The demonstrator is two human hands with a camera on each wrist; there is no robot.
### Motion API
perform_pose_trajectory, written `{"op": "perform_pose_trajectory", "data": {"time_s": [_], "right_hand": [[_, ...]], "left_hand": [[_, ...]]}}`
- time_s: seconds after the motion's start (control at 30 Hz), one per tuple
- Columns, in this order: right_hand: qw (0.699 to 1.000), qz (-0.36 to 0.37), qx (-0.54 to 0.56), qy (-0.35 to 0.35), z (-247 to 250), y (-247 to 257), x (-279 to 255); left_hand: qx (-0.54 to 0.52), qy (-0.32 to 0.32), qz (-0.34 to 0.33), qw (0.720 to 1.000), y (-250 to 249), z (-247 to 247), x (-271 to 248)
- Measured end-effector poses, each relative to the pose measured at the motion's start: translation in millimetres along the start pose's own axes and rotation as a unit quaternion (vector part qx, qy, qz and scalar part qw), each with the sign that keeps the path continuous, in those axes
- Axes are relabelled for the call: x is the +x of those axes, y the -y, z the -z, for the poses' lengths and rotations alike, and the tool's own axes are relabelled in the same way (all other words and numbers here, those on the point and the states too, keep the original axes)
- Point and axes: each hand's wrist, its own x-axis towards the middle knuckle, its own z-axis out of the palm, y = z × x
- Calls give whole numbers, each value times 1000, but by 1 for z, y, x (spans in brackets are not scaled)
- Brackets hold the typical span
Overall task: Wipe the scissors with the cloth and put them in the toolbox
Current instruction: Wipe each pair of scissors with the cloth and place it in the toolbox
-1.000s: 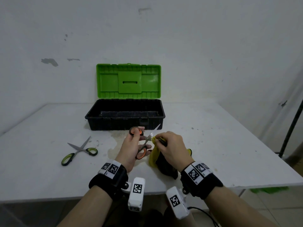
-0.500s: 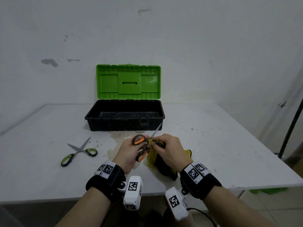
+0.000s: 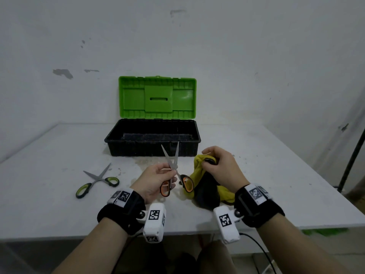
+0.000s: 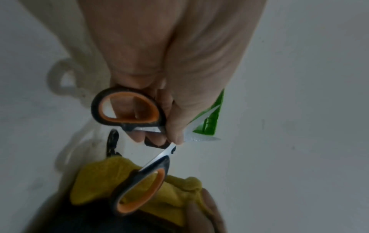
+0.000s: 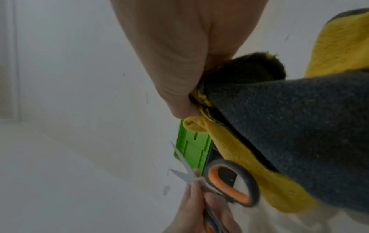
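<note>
My left hand [image 3: 158, 178] grips the orange-handled scissors [image 3: 173, 171] near the pivot, blades spread and pointing up toward the toolbox [image 3: 152, 141]. In the left wrist view its fingers curl round one handle loop of the orange-handled scissors [image 4: 127, 110]; the other loop hangs over the cloth [image 4: 175, 197]. To the right, my right hand [image 3: 219, 167] bunches the yellow and dark grey cloth [image 3: 205, 186], which hangs down to the table. The cloth [image 5: 289, 118] stands apart from the blades [image 5: 183, 165]. The toolbox is black with its green lid [image 3: 157, 97] standing up.
A second pair of scissors with green handles [image 3: 96, 180] lies spread on the white table [image 3: 49, 155] at the left. The wall stands right behind the toolbox. A dark pole [image 3: 351, 159] rises past the table's right edge.
My hands have drawn apart: the cloth has come off the blades and moved right. The orange-handled scissors have turned upright with their blades spread wider.
</note>
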Motion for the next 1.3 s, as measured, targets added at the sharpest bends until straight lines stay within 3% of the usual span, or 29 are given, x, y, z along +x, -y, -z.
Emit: {"op": "perform_pose_trajectory", "data": {"time_s": [0.17,0.3,0.47,0.73,0.87,0.93,1.03,1.17,1.3], "right_hand": [[994,45,18,95,11,12,-1],[988,94,-73,103,4,9,-5],[987,89,-81,107,4,2,-7],[980,154,-94,79,-10,5,-11],[942,223,-249,-32,-22,-6,-14],[931,217,-287,-63,-25,-9,-17],[951,176,-249,-49,-31,-10,-20],[985,130,-96,-54,-35,-10,-24],[997,59,-6,-47,-29,-6,-24]], "left_hand": [[113,6,-25,993,-9,-8,-7],[172,-6,-46,984,-9,-14,-6],[218,-32,-67,973,-9,-12,-7],[257,-8,-84,963,-4,-19,-5],[227,-9,-84,970,0,-22,-4],[216,-15,-86,972,1,-23,-4],[205,-12,-93,974,1,-25,-4],[198,-5,-97,975,-1,-29,-4],[204,-9,-97,974,-3,-25,-3]]}}
